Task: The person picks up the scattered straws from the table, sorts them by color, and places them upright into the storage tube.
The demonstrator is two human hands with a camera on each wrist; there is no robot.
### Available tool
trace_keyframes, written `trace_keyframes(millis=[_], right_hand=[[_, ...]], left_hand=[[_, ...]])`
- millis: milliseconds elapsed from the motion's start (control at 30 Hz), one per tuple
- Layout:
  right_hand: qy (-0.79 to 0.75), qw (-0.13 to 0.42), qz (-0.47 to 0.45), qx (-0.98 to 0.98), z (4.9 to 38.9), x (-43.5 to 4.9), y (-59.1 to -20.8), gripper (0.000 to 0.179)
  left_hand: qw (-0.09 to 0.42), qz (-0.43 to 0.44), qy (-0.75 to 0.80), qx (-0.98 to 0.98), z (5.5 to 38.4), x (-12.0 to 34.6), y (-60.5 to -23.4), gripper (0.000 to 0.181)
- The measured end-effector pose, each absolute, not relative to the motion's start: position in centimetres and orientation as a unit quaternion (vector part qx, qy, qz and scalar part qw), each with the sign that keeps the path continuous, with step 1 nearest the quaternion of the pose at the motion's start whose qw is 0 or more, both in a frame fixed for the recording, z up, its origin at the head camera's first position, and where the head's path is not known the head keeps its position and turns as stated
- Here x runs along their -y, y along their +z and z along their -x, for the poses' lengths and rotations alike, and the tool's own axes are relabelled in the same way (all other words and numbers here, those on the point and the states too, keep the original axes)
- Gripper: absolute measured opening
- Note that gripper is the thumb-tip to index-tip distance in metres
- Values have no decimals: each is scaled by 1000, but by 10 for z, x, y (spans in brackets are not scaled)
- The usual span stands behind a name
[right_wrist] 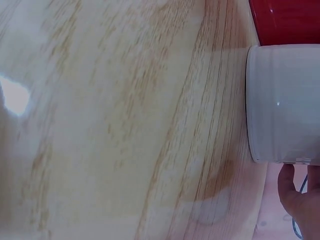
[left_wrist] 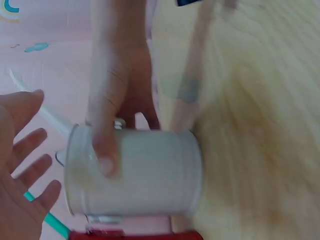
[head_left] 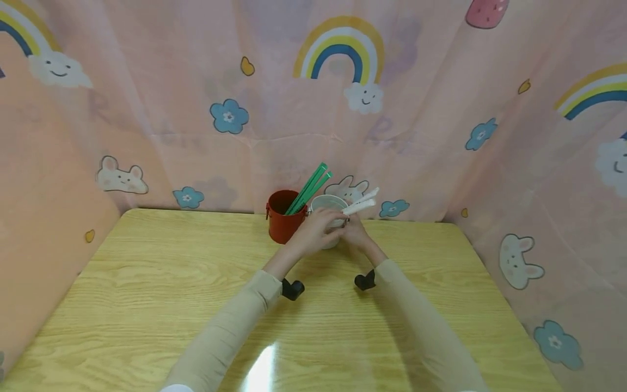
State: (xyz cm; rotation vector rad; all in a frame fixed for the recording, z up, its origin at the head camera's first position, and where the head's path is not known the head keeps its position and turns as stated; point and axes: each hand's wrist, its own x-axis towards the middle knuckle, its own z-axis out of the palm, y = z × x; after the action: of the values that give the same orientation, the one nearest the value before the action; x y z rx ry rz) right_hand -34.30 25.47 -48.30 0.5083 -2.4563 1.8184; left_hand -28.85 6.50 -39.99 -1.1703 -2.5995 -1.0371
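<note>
A small white bucket [head_left: 329, 203] stands upright at the back of the table. Slender white sticks [head_left: 361, 204] lean out over its right rim. My right hand [head_left: 356, 233] grips the bucket's right side; in the left wrist view the thumb [left_wrist: 106, 157] lies along the wall and the other fingers are partly hidden behind it. My left hand [head_left: 315, 234] is at the bucket's front near the rim, and the left wrist view shows its fingers [left_wrist: 37, 170] spread with nothing between them. The right wrist view shows the bucket's lower wall [right_wrist: 287, 105] by the tabletop.
Just left of the white bucket is a red bucket [head_left: 281, 228] with green sticks [head_left: 311, 188] leaning to the right. The wooden table [head_left: 171, 272] ends at a pink patterned cloth [head_left: 274, 158] behind. Dark wrist-worn pieces [head_left: 293, 289] sit by both sleeves.
</note>
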Motion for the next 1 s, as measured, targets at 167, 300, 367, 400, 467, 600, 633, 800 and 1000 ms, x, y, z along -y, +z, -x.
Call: trace_keyframes(millis=[167,300,367,400,467,600,633,800,1000], right_hand=[[574,-6,-113,811,324,-239,-449,98],[576,-14,-112,810,317,-235,-434,96],[572,-10,-112,812,321,-236,-437,94],[576,-7,-113,809,323,-237,-439,93],[575,3,-118,810,329,-241,-447,91],[577,13,-123,808,337,-249,-458,91],[573,11,-122,811,336,-250,-456,93],[574,7,-114,810,334,-256,-445,94],[498,-10,-76,864,332,-276,-454,104]], left_hand=[[87,357,-360,858,281,-43,-411,38],[106,333,-368,862,277,-23,-421,39],[114,323,-372,863,276,-13,-425,41],[116,316,-372,865,276,-9,-427,42],[117,300,-370,871,275,0,-432,44],[108,265,-353,891,274,17,-436,49],[104,259,-348,895,275,21,-436,50],[118,268,-324,900,288,37,-441,55],[119,246,-265,924,287,57,-432,59]])
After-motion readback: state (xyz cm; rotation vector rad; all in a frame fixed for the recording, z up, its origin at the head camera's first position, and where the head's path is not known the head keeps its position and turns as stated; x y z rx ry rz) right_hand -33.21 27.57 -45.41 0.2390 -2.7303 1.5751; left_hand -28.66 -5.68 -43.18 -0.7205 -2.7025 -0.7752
